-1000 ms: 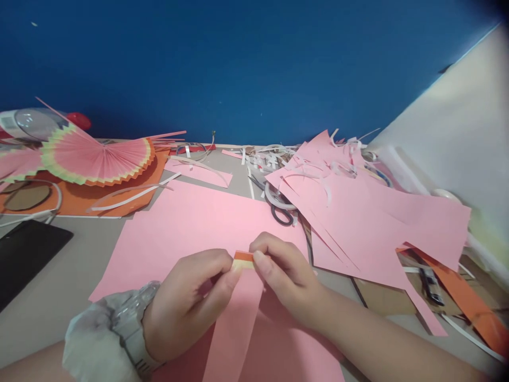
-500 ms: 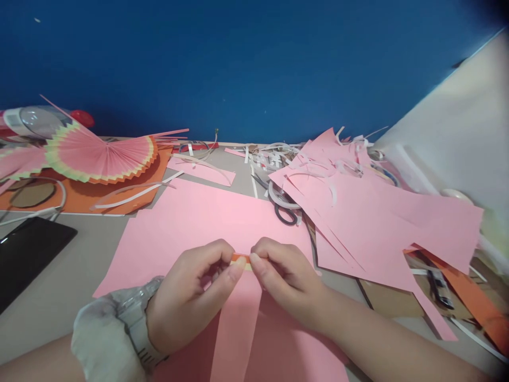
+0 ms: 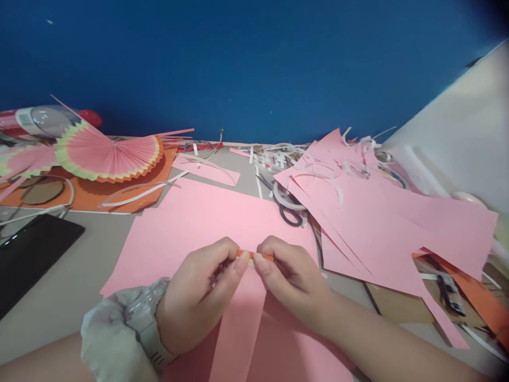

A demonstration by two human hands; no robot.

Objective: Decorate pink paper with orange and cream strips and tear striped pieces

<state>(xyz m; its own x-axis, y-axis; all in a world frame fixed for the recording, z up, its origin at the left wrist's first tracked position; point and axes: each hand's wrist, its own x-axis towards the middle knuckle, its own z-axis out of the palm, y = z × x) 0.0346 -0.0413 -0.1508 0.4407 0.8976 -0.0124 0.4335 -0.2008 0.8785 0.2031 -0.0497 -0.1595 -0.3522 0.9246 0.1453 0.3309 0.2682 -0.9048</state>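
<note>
A pink paper strip with a yellow band and an orange end hangs down toward me from both hands. My left hand, with a pale watch and a scrunchie at the wrist, pinches the strip's orange end between thumb and forefinger. On the other side my right hand pinches the same end, the two thumb tips almost touching. The folded part behind the fingers is mostly hidden. Beneath the hands lie large pink paper sheets.
A pleated pink, yellow and orange paper fan lies on orange paper at left, near a bottle and a black phone. Cut pink sheets, scissors, paper scraps and a utility knife lie at right.
The view has shifted slightly, so things sit a little further right. The fingertips have moved along the orange end, and more of it shows over the right thumb.
</note>
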